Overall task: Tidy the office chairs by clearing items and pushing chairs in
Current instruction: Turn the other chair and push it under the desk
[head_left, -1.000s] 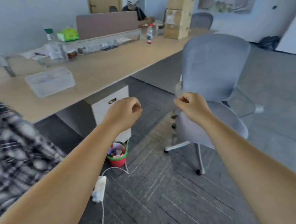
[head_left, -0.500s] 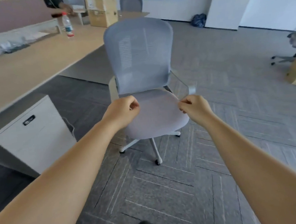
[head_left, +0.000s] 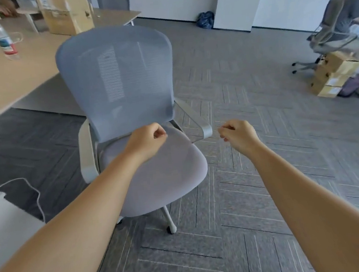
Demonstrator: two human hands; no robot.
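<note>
**Reaching toward grey chair, both fists curled**

Covering most of the view, grey carpet w/ herringbone stripe pattern. Long wooden desk runs along the left side; on it a cardboard box and a plastic water bottle, upright. Office chair stands centre-left on the carpet, just beside the desk edge but not tucked under; mesh back faces the desk side, seat toward the camera, seat bare, white armrests both sides. Second chair far right, blurred, w/ a person in grey by it; stacked boxes just below that. Dark bag at the far wall. White cable loops on the floor lower left.

Left hand hovers over the seat near the backrest base, fingers curled in, thumb against index; can't tell if it touches the chair. Right hand is just right of the right armrest, apart from it, fingers curled loosely, holding nothing visible.
</note>
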